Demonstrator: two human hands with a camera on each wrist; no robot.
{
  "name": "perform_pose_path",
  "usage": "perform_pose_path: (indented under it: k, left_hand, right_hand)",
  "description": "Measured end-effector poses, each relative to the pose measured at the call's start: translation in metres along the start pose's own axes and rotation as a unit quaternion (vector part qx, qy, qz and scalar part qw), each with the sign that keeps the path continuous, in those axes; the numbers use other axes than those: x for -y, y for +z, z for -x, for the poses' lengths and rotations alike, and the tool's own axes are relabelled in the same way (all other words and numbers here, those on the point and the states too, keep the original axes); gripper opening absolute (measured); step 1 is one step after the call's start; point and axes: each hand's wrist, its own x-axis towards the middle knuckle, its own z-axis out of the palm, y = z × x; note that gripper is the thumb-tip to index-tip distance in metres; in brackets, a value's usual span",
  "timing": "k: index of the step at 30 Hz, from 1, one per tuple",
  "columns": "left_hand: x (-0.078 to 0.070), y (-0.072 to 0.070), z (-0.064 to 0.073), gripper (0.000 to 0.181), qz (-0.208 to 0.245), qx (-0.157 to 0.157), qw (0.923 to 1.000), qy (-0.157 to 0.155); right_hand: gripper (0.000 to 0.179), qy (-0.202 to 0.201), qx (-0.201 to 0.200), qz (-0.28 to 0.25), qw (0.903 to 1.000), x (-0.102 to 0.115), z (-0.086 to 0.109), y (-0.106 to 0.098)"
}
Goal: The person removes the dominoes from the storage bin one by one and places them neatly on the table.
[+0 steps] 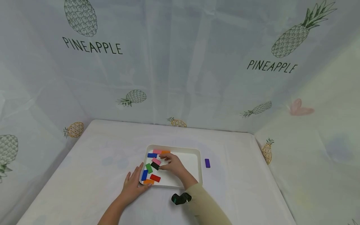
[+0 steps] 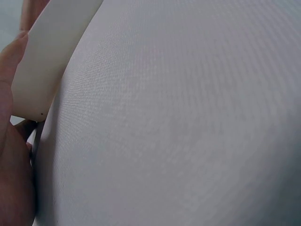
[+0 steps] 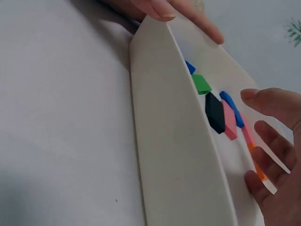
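Black block [image 1: 154, 166] just left of nearer right hand [image 1: 173, 164] (spread, empty), long axis slanting toward it; left hand [image 1: 132, 186] spread against tray [image 1: 189, 161].

Pale fabric [image 1: 174, 72] printed with pineapples [image 1: 81, 18] and the word PINEAPPLE [image 1: 92, 46] hangs beyond the far edge and both sides of the tabletop [image 1: 239, 181], which a whitish cloth [image 1: 112, 140] covers. A pink heart-like print [image 1: 299, 108] shows past the right edge. The light is soft.
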Motion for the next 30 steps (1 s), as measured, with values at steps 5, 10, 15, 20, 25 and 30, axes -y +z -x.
perform_pose_path:
  k: [5,10,15,20,25,30]
  left_hand:
    - [0.0,0.002,0.002,0.108,0.0,0.01,0.9999,-0.002]
    - [-0.002,0.001,0.002,0.108,0.006,0.006,1.0,-0.001]
    - [-0.002,-0.002,0.0,0.108,0.006,0.004,1.0,-0.002]
    - [-0.001,-0.002,-0.002,0.109,0.001,0.0,1.0,0.003]
    - [-0.002,-0.003,-0.002,0.11,0.002,0.001,1.0,0.001]
    - [-0.004,-0.002,0.0,0.11,0.005,-0.006,1.0,-0.001]
  right_hand:
    - [0.049,0.02,0.006,0.031,0.9993,-0.01,-0.003,0.011]
    - [0.052,0.031,0.004,0.059,0.9978,-0.014,-0.005,0.015]
    - [0.051,0.034,0.009,0.056,0.9978,-0.009,-0.005,0.013]
    - [0.05,0.037,0.014,0.066,0.9971,-0.006,-0.003,0.013]
    - [0.049,0.024,0.016,0.08,0.9964,-0.008,-0.004,0.013]
    - [0.047,0.015,0.019,0.093,0.9953,-0.009,-0.004,0.013]
